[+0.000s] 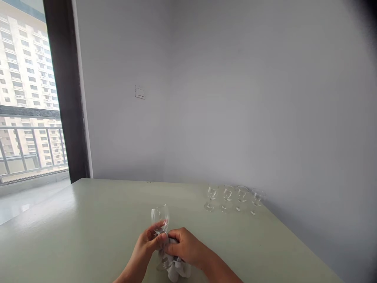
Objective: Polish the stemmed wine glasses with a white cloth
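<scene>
A clear stemmed glass [160, 215] stands out above the near part of the table, its bowl up and slightly tilted. Around the lower bowl wrap the fingers of my left hand [149, 238]. My right hand [187, 247] is closed on a crumpled whitish cloth [178, 269], pressed against the stem just below the bowl. The cloth hangs beneath my right hand beside the foot of the glass, and part of the stem is hidden by my fingers and the cloth.
Four stemmed glasses, the leftmost [212, 192] among them, stand upright in a row at the back right of the pale green table [97, 220]. Grey walls meet behind the table. A window with a railing is at the left.
</scene>
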Tool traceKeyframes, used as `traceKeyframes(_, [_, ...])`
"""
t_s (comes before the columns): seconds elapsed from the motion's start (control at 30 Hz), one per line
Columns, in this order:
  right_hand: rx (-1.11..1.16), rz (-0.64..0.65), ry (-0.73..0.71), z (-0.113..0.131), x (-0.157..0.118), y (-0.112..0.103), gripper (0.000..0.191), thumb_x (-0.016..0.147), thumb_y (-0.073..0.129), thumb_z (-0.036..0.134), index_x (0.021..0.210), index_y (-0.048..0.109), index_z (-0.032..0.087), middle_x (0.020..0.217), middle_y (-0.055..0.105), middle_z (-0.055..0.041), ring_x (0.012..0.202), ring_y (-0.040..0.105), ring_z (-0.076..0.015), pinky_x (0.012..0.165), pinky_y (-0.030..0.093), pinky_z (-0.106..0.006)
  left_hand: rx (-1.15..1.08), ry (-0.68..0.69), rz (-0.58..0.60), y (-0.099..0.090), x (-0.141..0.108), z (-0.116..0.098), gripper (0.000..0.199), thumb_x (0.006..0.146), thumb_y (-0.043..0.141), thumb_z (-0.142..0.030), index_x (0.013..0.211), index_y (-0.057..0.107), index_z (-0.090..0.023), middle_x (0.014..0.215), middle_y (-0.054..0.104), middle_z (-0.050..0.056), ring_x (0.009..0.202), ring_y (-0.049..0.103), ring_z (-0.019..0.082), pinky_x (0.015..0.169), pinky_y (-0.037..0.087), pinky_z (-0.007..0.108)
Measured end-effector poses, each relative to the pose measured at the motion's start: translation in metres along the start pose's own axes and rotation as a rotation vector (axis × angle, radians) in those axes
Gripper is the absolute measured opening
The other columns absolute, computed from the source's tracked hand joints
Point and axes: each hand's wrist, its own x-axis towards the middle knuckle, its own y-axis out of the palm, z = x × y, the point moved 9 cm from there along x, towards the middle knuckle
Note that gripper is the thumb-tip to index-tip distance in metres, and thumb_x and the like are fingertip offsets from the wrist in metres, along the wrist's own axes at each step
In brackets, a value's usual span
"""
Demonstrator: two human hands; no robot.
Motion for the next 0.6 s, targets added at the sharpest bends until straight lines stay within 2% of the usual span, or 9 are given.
traceKeyframes(0.1, [-0.115,-0.039,0.026,-0.003,0.000,-0.011,0.008,0.070,0.055,0.023,0.070,0.060,0.017,0.054,0.040,0.0061,0.047,0.034,-0.0068,0.043,0.027,-0.018,0.038,0.022,-0.071,-0.014,0.006,-0.003,0.048,0.063,0.071,-0.045,0.102,0.064,-0.017,0.065,0.059,-0.001,0.062,0.051,0.014,0.061,0.038,0.024])
traceKeyframes(0.2, [-0.191,-0.097,0.036,-0.004,0.002,-0.029,0.008,0.069,0.055,0.024,0.066,0.058,0.017,0.051,0.040,0.0060,0.044,0.034,-0.0075,0.041,0.026,-0.019,0.011,0.055,-0.168,-0.031,0.010,-0.011,0.049,0.063,0.072,-0.043,0.103,0.062,-0.017,0.078,0.063,0.001,0.061,0.046,0.011,0.061,0.038,0.023])
traceKeyframes(0.27, [-0.222,-0.187,0.015,0.002,0.001,-0.041,0.011,0.072,0.054,0.026,0.066,0.056,0.017,0.052,0.038,0.0059,0.046,0.034,-0.0078,0.042,0.026,-0.019,-0.059,0.047,-0.190,-0.038,0.014,-0.013,0.052,0.064,0.072,-0.043,0.107,0.058,-0.018,0.083,0.063,0.002,0.057,0.042,0.009,0.058,0.037,0.022])
traceKeyframes(0.33, [-0.253,-0.280,-0.035,0.014,-0.002,-0.046,0.018,0.079,0.049,0.032,0.069,0.055,0.018,0.054,0.038,0.0057,0.047,0.034,-0.0082,0.044,0.027,-0.019,-0.145,0.026,-0.201,-0.042,0.017,-0.012,0.052,0.065,0.072,-0.043,0.107,0.055,-0.018,0.077,0.062,-0.001,0.053,0.039,0.007,0.054,0.037,0.021])
traceKeyframes(0.4, [-0.364,-0.299,-0.164,0.033,-0.007,-0.035,0.025,0.085,0.042,0.036,0.073,0.056,0.019,0.061,0.045,0.0035,0.053,0.041,-0.0095,0.049,0.031,-0.019,-0.230,0.009,-0.200,-0.043,0.018,-0.009,0.047,0.065,0.072,-0.041,0.102,0.057,-0.016,0.071,0.059,-0.002,0.052,0.040,0.006,0.052,0.037,0.019])
traceKeyframes(0.47, [-0.613,-0.245,-0.327,0.048,-0.011,-0.008,0.021,0.086,0.043,0.034,0.084,0.060,0.023,0.076,0.055,0.0001,0.059,0.048,-0.0108,0.053,0.035,-0.020,-0.302,-0.023,-0.163,-0.039,0.017,-0.004,0.043,0.066,0.073,-0.040,0.098,0.059,-0.016,0.068,0.057,-0.003,0.054,0.044,0.006,0.053,0.039,0.018])
traceKeyframes(0.53, [-0.947,-0.229,-0.436,0.049,-0.013,0.018,0.017,0.079,0.054,0.028,0.094,0.061,0.028,0.089,0.057,-0.0025,0.059,0.050,-0.0115,0.051,0.034,-0.021,-0.348,-0.078,-0.134,-0.031,0.014,0.004,0.039,0.066,0.072,-0.039,0.096,0.060,-0.016,0.069,0.057,-0.003,0.056,0.048,0.007,0.055,0.041,0.019])
traceKeyframes(0.6, [-1.210,-0.293,-0.495,0.042,-0.012,0.032,0.025,0.072,0.061,0.024,0.096,0.062,0.030,0.086,0.057,-0.0036,0.052,0.048,-0.0113,0.046,0.030,-0.021,-0.364,-0.144,-0.130,-0.024,0.010,0.013,0.037,0.067,0.072,-0.039,0.094,0.061,-0.017,0.071,0.058,-0.002,0.058,0.052,0.008,0.057,0.043,0.021])
